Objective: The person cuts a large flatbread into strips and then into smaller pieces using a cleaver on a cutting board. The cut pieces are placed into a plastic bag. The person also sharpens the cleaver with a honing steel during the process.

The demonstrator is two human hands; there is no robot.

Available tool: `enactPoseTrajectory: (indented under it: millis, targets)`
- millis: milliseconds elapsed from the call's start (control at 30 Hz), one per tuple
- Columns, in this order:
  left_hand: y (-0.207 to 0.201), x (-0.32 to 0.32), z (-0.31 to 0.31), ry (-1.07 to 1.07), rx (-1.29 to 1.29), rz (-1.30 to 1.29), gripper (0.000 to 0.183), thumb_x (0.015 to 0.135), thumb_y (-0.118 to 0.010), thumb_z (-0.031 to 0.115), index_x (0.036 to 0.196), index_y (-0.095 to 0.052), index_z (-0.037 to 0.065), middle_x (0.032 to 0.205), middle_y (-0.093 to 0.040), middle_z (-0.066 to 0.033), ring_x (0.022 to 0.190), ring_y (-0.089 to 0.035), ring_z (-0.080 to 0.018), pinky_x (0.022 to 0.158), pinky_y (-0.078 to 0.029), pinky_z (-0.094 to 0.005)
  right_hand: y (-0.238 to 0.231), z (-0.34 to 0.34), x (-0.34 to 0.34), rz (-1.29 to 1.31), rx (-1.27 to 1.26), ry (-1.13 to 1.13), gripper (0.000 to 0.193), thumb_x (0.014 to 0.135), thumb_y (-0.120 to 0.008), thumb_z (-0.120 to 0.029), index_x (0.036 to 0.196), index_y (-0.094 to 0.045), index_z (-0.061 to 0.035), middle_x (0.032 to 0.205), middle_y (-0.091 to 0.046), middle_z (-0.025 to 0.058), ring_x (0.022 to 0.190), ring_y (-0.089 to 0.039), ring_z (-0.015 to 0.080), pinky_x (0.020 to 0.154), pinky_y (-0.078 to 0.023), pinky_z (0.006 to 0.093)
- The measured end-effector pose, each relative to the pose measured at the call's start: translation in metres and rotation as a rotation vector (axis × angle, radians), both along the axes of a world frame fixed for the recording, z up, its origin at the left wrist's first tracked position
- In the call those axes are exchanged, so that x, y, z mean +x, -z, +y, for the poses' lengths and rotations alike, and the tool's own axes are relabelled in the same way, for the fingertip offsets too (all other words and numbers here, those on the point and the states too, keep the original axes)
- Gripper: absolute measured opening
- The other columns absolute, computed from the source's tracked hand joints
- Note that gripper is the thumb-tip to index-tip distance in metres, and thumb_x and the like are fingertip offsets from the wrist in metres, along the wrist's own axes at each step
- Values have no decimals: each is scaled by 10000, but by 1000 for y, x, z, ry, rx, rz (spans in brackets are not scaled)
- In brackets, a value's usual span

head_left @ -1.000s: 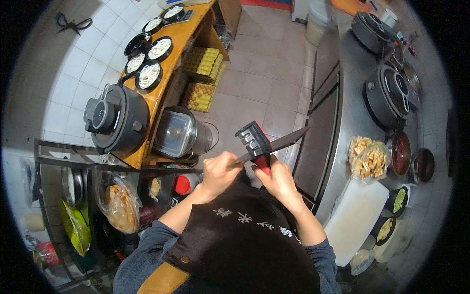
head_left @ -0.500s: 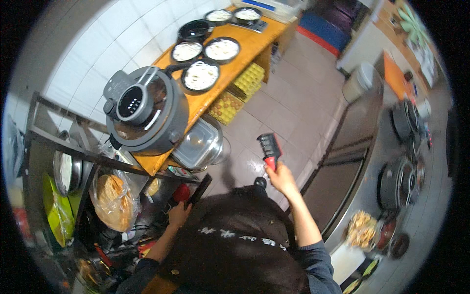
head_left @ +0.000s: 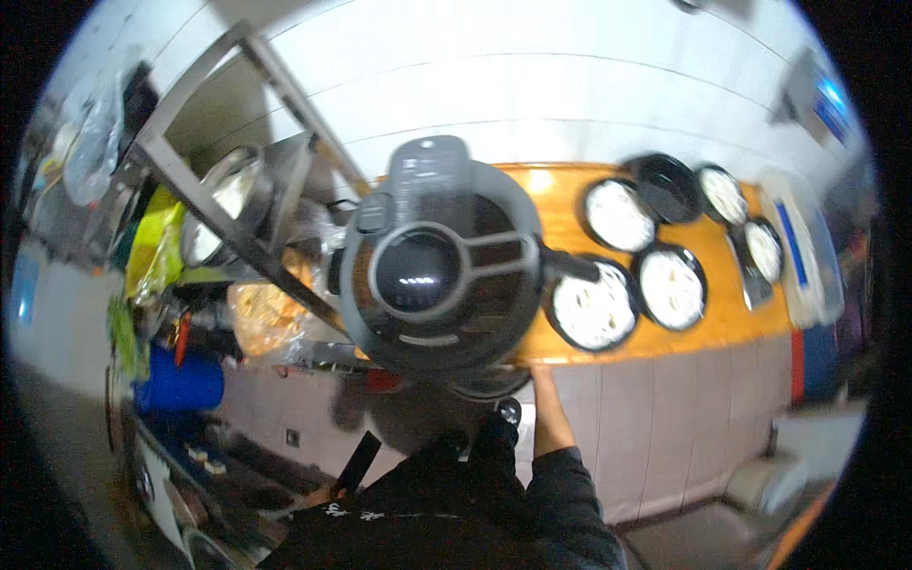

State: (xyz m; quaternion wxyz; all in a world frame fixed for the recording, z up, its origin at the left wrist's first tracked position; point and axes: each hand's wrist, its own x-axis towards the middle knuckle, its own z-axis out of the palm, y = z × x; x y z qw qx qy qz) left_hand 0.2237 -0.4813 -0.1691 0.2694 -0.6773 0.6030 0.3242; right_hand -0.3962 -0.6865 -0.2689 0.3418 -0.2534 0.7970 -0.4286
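My left hand, low in view beside my dark apron, is closed on a cleaver, seen only as a dark, flat rectangular blade. My right arm reaches forward to the front edge of the wooden table. There my right hand meets the edge next to a large grey cooker, and its fingers are hidden. The knife sharpener seen in it earlier is out of sight.
Black bowls of white noodles and a dark pot stand on the table right of the cooker. To the left rises a metal rack with a bagged orange-tan food. Beyond it stands a blue bin.
My view has swung left, bringing the cooker and table in front of me. My right hand has moved to the table edge, and the red and black knife sharpener has dropped from view.
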Motion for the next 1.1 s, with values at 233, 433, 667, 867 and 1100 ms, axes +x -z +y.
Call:
enactPoseTrajectory:
  millis: [233, 433, 667, 867, 1100]
  targets:
    - [-13, -48, 113, -257, -95, 29, 527, 1003, -546, 539, 910, -613, 25, 673, -593, -125, 575, -558, -281, 573, -469, -449, 33, -17, -25, 148, 134, -72, 369, 954, -624, -216, 1220, -596, 38, 1172, -630, 255, 1059, -604, 392, 939, -466, 474]
    - [18, -68, 189, -294, -134, 104, 534, 1006, -532, 553, 869, -611, 42, 635, -563, -101, 546, -519, -261, 557, -447, -436, 38, -1, -43, 193, 204, -126, 323, 952, -623, -189, 1173, -606, 45, 1101, -638, 252, 996, -607, 399, 879, -475, 475]
    - [-20, -158, 125, -367, -347, -131, 494, 933, -649, 560, 850, -611, 75, 606, -520, -111, 522, -506, -262, 549, -445, -456, 31, 12, -67, 307, 104, -119, 271, 949, -621, -158, 1118, -618, 54, 1019, -647, 249, 923, -610, 407, 809, -486, 477]
    - [10, -101, 115, -430, -363, 43, 512, 934, -649, 539, 841, -626, 36, 688, -592, -156, 631, -601, -312, 612, -498, -475, 4, 75, 57, 177, -159, -740, 229, 946, -619, -131, 1071, -628, 61, 948, -655, 246, 861, -613, 414, 749, -496, 478]
    - [29, -55, 91, -551, -143, -104, 468, 944, -646, 469, 931, -696, 4, 803, -660, -188, 731, -660, -319, 668, -535, -472, -236, 42, 276, -258, -905, -1114, 244, 1074, -448, -136, 1204, -596, 8, 1009, -629, 171, 865, -653, 295, 830, -539, 418]
